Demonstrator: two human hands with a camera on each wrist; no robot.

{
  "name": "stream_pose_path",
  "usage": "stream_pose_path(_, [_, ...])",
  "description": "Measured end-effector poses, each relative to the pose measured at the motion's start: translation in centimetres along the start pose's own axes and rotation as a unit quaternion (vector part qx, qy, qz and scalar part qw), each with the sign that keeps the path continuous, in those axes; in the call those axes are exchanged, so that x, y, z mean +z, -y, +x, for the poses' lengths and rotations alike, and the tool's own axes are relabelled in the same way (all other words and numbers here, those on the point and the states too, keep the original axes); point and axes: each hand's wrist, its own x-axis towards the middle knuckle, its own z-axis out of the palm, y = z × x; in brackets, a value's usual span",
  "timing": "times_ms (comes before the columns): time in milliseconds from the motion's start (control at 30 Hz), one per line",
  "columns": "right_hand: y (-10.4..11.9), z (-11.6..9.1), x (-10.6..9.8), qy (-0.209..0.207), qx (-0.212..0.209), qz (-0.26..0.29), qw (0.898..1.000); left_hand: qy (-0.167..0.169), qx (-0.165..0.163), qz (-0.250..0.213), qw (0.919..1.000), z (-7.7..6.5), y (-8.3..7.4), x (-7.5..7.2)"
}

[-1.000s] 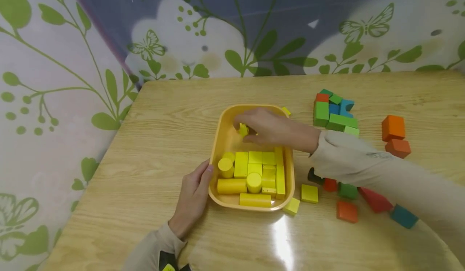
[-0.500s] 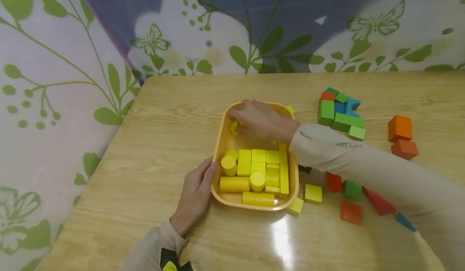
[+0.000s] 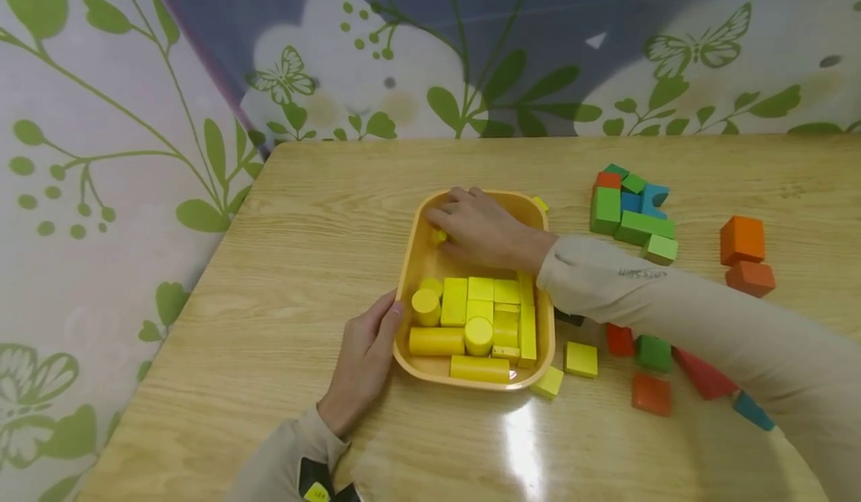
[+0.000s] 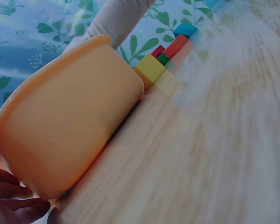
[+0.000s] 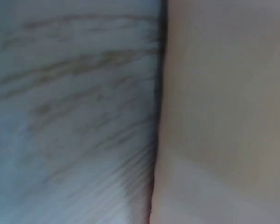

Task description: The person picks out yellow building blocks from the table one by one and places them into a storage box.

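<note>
A yellow-orange plastic bin [image 3: 405,278] stands on the table, its near half filled with yellow wooden blocks, among them cylinders [image 3: 436,341] and flat rectangular blocks [image 3: 454,302]. My left hand [image 3: 363,360] holds the bin's left side, thumb at the rim; in the left wrist view its curled fingers [image 4: 18,196] lie against the outer wall near the base. My right hand [image 3: 480,225] reaches into the bin's far left part, fingers bent round a small yellow block [image 3: 439,236], mostly hidden beneath them. The right wrist view is blurred and shows no fingers.
Yellow blocks [image 3: 581,359] lie just right of the bin. Farther right are a green, blue and red block cluster [image 3: 642,227], orange blocks [image 3: 742,240] and several loose blocks, such as a red one [image 3: 651,394], partly under the right sleeve [image 3: 673,300]. A patterned wall [image 3: 377,61] borders the table.
My right hand has moved left and lower inside the bin with the small yellow block, which is now more hidden. The left hand keeps its hold; the whole view has shifted slightly.
</note>
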Motion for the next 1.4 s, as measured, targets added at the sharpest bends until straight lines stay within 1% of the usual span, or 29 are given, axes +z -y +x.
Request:
stream_pose_path(167, [-0.2,-0.2,0.3,-0.010,0.008,-0.019,1.000,-0.001,0.005,0.003,1.0000,0.0,0.1,0.1])
stream_pose_path(333, [-0.1,-0.5,0.3,-0.005,0.006,-0.029,1.000,0.000,0.015,0.004,0.9999,0.0,0.2,0.1])
stream_pose_path(533, [0.0,-0.5,0.3,0.003,0.007,-0.035,0.999,0.001,0.007,0.001,1.0000,0.0,0.0,0.2])
stream_pose_path(700, [0.0,-0.6,0.2,0.004,0.011,-0.024,1.000,0.003,0.008,-0.002,1.0000,0.0,-0.2,0.2])
stream_pose_path(833, [0.2,-1.0,-0.7,0.013,0.024,0.010,1.000,0.002,0.010,-0.002,0.9999,0.0,-0.3,0.1])
stream_pose_path(900, [0.2,-1.5,-1.8,-0.002,0.032,0.029,0.999,0.003,0.009,0.003,0.9999,0.1,-0.4,0.1])
stream_pose_path(967, [-0.1,-2.1,-3.1,-0.042,0.036,0.043,0.998,0.003,0.006,0.006,1.0000,0.2,-0.6,0.0])
stream_pose_path(1033, [-0.8,-2.8,-4.4,-0.089,0.042,0.052,0.994,0.003,0.004,0.007,1.0000,0.3,-0.6,-0.1])
stream_pose_path(1067, [-1.3,-3.2,-4.9,-0.104,0.050,0.057,0.992,0.003,0.001,0.007,1.0000,0.3,-0.7,-0.2])
stream_pose_path(1100, [-2.0,-3.6,-5.3,-0.109,0.062,0.068,0.990,0.002,0.000,0.007,1.0000,0.4,-0.7,-0.2])
stream_pose_path(1133, [-2.7,-3.9,-5.6,-0.098,0.078,0.081,0.989,0.002,-0.001,0.006,1.0000,0.4,-0.6,-0.3])
stream_pose_path(1167, [-3.4,-4.3,-5.7,-0.073,0.101,0.098,0.987,0.001,-0.001,0.007,1.0000,0.4,-0.6,-0.3])
stream_pose_path(1200, [-4.1,-4.6,-5.8,-0.042,0.120,0.112,0.986,0.000,-0.002,0.008,1.0000,0.3,-0.5,-0.3])
stream_pose_path(1267, [-5.7,-5.2,-5.3,0.027,0.140,0.127,0.982,0.001,-0.002,0.006,1.0000,0.3,-0.5,-0.3])
stream_pose_path(1333, [-6.9,-5.8,-4.6,0.086,0.134,0.133,0.978,0.000,0.001,0.005,1.0000,0.2,-0.4,-0.2])
stream_pose_path(1367, [-7.4,-6.0,-4.2,0.101,0.123,0.132,0.978,0.001,0.000,0.003,1.0000,0.2,-0.3,-0.2])
stream_pose_path(1400, [-7.9,-6.3,-3.8,0.104,0.105,0.128,0.981,0.001,-0.001,0.001,1.0000,0.1,-0.3,-0.1])
